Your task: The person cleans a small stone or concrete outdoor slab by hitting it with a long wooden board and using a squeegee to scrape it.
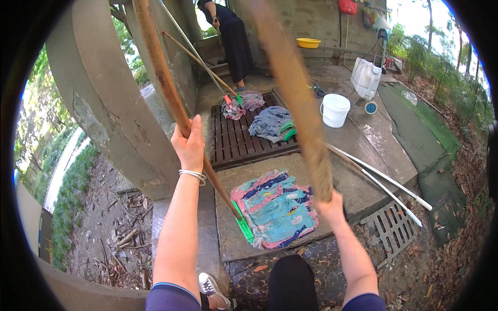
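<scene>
My left hand [189, 142], with pale bangles at the wrist, grips the brown wooden handle [165, 81] of a mop. At its lower end a green plastic clamp [242, 225] touches the concrete slab. From the clamp a mop head [278, 212] of turquoise, pink and navy cloth strips lies spread flat. My right hand [330, 206] is closed around the narrow end of a long wooden bat [297, 93]. The bat is held up above the slab, blurred, and covers part of the ground behind it.
Beyond the slab [327, 165], a slotted grate [229, 145] bears a blue-grey mop head [270, 122] and other mops. A person [231, 39] bends over at the back. On the right are a white bucket [335, 110], a jerrycan on a trolley [365, 77] and two white-ended poles [383, 179]. A concrete column [113, 101] rises left.
</scene>
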### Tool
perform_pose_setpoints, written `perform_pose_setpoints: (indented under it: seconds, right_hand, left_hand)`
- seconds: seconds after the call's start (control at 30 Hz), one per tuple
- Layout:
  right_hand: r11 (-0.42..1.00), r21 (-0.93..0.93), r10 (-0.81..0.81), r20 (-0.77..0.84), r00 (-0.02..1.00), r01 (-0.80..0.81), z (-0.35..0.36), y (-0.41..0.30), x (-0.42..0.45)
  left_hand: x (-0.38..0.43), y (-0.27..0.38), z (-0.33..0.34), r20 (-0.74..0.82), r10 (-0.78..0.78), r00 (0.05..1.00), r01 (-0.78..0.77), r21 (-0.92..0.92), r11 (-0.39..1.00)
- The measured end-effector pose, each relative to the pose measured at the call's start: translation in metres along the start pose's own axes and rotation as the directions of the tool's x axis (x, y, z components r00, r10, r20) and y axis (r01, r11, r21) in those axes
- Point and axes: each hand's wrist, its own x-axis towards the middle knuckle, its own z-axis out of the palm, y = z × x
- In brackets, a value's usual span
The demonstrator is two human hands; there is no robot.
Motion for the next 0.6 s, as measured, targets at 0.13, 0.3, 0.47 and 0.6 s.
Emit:
perform_pose_setpoints:
  seconds: [0.13,0.3,0.47,0.6]
  right_hand:
    - [0.971,0.190,-0.133,-0.067,0.989,0.143,0.014,-0.055,0.057]
    - [0.971,0.100,-0.184,-0.269,0.946,0.217,0.079,0.051,0.027]
    - [0.520,-0.758,0.662,0.066,0.746,-0.394,-0.005,0.301,-0.223]
    - [0.409,-0.653,0.779,-0.114,0.617,-0.638,-0.004,0.284,-0.243]
  left_hand:
    - [0.002,0.003,0.003,0.013,0.004,1.000,-0.003,-0.026,1.000]
    - [0.003,0.006,-0.016,0.009,-0.004,1.000,0.004,0.007,1.000]
    - [0.003,0.005,0.005,0.030,-0.010,0.999,0.013,-0.098,0.995]
    - [0.005,-0.004,0.001,0.007,0.034,0.999,-0.034,-0.012,0.999]
